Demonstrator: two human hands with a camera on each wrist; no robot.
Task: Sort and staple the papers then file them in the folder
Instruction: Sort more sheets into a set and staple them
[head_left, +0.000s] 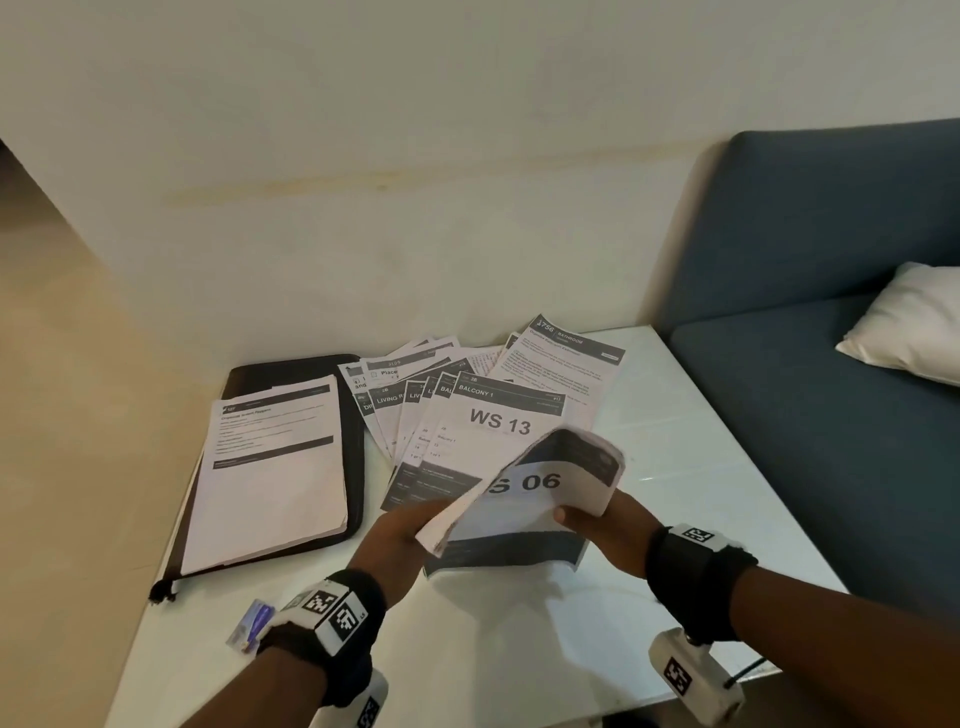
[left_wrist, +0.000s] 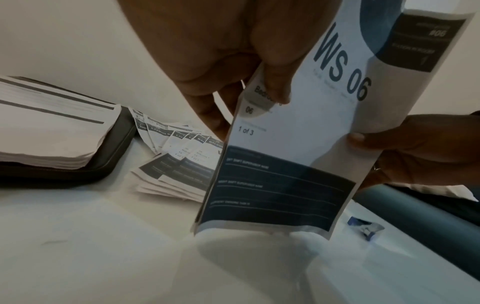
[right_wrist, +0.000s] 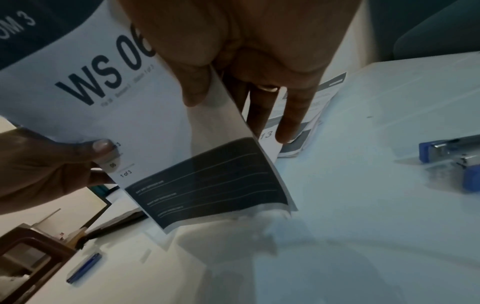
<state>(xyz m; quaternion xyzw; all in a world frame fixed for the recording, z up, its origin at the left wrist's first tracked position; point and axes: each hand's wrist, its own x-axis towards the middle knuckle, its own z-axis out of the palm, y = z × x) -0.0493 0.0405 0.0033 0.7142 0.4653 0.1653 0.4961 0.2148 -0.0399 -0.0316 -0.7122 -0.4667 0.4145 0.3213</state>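
A thin sheaf of papers headed "WS 06" (head_left: 524, 483) stands upright with its bottom edge on the white table (head_left: 519, 649), its top curling over. My left hand (head_left: 426, 519) pinches its left edge, thumb on the front (left_wrist: 275, 88). My right hand (head_left: 571, 517) pinches the right edge, thumb in front and fingers (right_wrist: 285, 123) behind. More printed sheets (head_left: 457, 405) lie fanned out behind it, "WS 13" on top. A black folder (head_left: 356, 467) lies open at the left with a stack of papers (head_left: 270, 467) on it. A blue stapler (right_wrist: 451, 156) lies to the right.
A small blue box (head_left: 252, 623) lies by my left wrist near the table's front edge. A blue sofa (head_left: 831, 389) with a white cushion (head_left: 909, 322) adjoins the table on the right. A pale wall (head_left: 415, 208) stands behind.
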